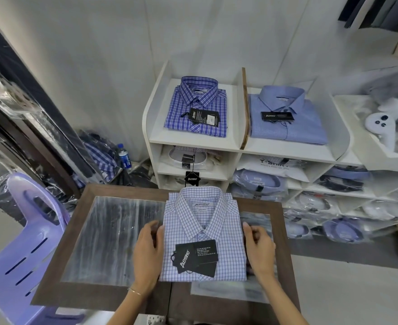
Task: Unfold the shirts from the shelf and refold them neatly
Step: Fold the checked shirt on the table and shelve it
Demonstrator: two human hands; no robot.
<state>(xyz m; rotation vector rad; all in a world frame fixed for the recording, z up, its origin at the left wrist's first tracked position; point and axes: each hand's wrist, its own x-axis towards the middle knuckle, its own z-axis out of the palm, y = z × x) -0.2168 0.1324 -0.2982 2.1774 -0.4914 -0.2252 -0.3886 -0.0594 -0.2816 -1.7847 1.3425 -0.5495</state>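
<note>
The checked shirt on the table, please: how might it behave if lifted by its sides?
The checked shirt would probably sag and start unfolding, being soft cloth in loose layers. It looks light. Its hang tags lie loose and would likely dangle.

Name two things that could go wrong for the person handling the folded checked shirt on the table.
1. The black hang tags lie loose on the white-and-blue checked folded shirt; they might snag or get trapped inside a fold.
2. The left hand and right hand sit at the shirt's side edges; uneven lifting could skew it on the dark wooden framed table.
</note>
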